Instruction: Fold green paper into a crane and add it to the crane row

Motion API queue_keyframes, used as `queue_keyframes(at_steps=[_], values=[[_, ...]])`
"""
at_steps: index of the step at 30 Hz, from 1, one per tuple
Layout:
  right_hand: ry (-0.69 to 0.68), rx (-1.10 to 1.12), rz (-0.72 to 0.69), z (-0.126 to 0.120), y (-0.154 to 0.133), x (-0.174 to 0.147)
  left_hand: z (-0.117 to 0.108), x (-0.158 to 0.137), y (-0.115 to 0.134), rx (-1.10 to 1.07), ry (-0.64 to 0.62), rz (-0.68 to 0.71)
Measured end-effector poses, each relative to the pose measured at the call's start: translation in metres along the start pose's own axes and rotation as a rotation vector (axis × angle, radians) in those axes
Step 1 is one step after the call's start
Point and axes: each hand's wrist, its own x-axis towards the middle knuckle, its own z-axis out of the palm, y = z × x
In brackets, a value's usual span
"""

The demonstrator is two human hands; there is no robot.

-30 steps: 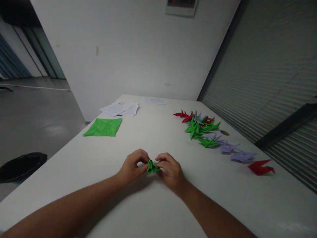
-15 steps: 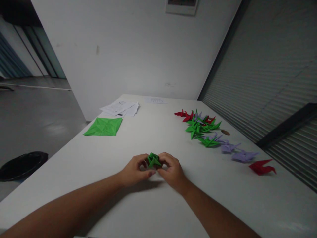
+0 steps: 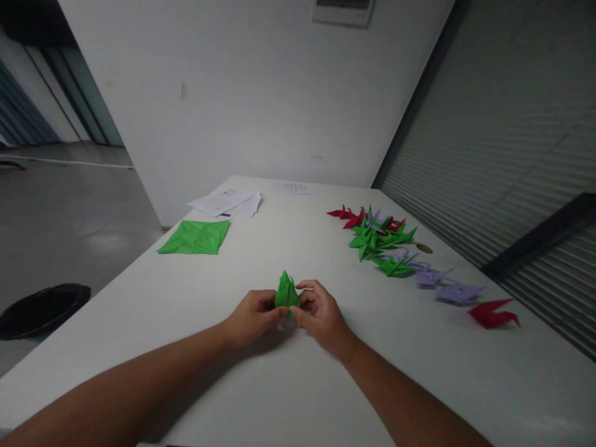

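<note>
A small folded piece of green origami paper (image 3: 287, 290) stands upright between my two hands, its pointed tip up, just above the white table (image 3: 288, 397). My left hand (image 3: 254, 318) pinches its lower left side, thumb in front and fingers behind. My right hand (image 3: 321, 316) grips the lower right side with the thumb on the front. The right index finger is raised a little beside the paper. Parts of the fingers behind the paper are hidden.
Several green, red and purple folded paper cranes (image 3: 391, 266) lie along the right, a red crane (image 3: 494, 314) nearest. A creased green sheet (image 3: 195, 238) lies left, before white printed papers (image 3: 226, 202). A black bin (image 3: 44, 310) stands by the left edge; blinds (image 3: 503, 143) line the right.
The green paper has been turned between my hands: its folded end faced me before, and now a tall point stands up. The fingers have shifted to its lower part.
</note>
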Motion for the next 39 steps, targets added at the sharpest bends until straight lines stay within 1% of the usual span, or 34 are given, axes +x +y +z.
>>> queue_keyframes(at_steps=[5, 8, 11, 14, 17, 22, 25, 30, 34, 39], values=[[0.004, 0.023, 0.025, 0.001, 0.0, 0.001, -0.001, 0.001, -0.001, -0.023, 0.056, 0.044], [0.028, 0.083, 0.073, 0.002, 0.003, 0.001, 0.001, 0.002, -0.003, -0.171, 0.109, 0.088], [0.039, 0.13, 0.069, 0.003, 0.005, 0.002, 0.002, 0.003, -0.004, -0.3, 0.14, 0.11], [0.014, 0.133, 0.034, 0.004, 0.004, 0.003, 0.002, 0.003, -0.003, -0.241, 0.155, 0.146], [0.01, 0.117, 0.021, 0.004, 0.002, 0.004, 0.001, 0.002, 0.0, -0.174, 0.138, 0.156], [-0.015, 0.135, -0.005, 0.003, -0.002, 0.006, 0.0, 0.0, 0.003, -0.219, 0.06, 0.136], [-0.009, 0.111, -0.035, 0.001, -0.003, 0.007, -0.001, 0.0, 0.002, -0.229, 0.101, 0.106], [0.005, 0.039, -0.063, -0.001, -0.003, 0.005, -0.002, 0.0, 0.003, -0.197, 0.167, 0.104], [0.012, 0.02, -0.059, -0.003, -0.007, 0.003, -0.002, -0.002, 0.007, -0.2, 0.181, 0.085], [-0.029, -0.005, -0.053, -0.002, -0.007, 0.002, -0.001, 0.0, 0.005, -0.173, 0.191, 0.082]])
